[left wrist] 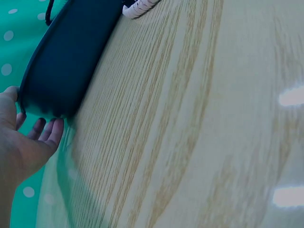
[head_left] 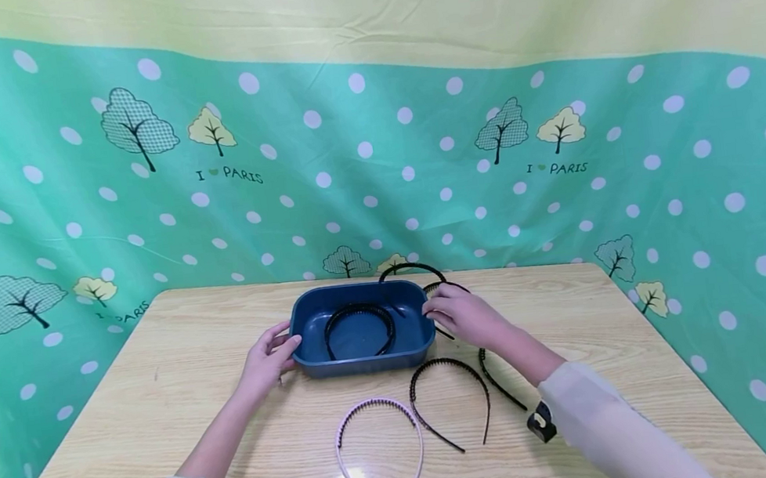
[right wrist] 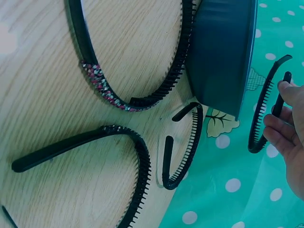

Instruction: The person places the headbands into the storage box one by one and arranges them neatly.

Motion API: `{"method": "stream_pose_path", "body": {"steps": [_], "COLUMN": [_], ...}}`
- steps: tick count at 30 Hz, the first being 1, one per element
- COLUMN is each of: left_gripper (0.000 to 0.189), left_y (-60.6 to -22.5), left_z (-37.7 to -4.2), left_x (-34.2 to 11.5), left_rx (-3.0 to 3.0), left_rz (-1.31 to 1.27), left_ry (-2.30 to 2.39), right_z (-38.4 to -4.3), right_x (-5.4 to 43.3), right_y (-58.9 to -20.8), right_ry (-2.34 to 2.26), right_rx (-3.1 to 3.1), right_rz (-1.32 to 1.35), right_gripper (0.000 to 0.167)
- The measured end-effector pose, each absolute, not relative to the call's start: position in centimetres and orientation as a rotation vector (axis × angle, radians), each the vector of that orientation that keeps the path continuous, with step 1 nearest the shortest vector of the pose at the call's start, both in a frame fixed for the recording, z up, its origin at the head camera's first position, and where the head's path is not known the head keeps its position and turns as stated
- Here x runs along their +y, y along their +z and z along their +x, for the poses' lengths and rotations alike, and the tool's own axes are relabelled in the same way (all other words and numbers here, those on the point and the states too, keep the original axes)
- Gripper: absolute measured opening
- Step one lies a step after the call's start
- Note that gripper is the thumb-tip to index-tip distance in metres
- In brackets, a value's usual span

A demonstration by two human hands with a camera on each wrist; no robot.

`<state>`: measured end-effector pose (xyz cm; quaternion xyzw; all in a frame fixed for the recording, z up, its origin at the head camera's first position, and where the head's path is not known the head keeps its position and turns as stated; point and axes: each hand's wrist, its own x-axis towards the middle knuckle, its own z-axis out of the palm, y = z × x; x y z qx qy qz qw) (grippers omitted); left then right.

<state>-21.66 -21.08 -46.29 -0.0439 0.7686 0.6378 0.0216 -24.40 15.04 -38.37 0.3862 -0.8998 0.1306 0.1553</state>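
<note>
A dark blue plastic bin (head_left: 362, 365) stands toward the back of the table. My left hand (head_left: 265, 359) grips its left end, thumb at the rim and fingers against the outer wall. At the opposite end, my right hand (head_left: 465, 312) holds a black toothed headband (right wrist: 259, 118) near one tip. That headband's curve rises above the bin's back right corner, and its far end reaches over the inside. Another black headband (head_left: 355, 307) lies within the bin.
To the right of the bin, a black headband (right wrist: 194, 137) lies partly behind my right hand. Nearer me are a black headband (head_left: 445, 360), a black one with sparkly stones (right wrist: 102, 85) and a pale lilac headband (head_left: 373, 402). A patterned green cloth (head_left: 368, 170) hangs behind the table.
</note>
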Motion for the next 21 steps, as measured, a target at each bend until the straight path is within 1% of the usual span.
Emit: {"method": "stream_pose_path", "body": {"steps": [21], "left_gripper": [0.060], "left_y": [-46.2], "left_z": [-21.7], "left_x": [-21.0], "left_rx": [2.383], "left_rz": [-0.152], "left_ry": [1.968], "right_z": [-24.5], "right_x": [13.4], "right_y": [-38.5], "right_ry": [0.343], "right_rx": [-2.495], "right_rz": [1.179], "right_gripper": [0.011]}}
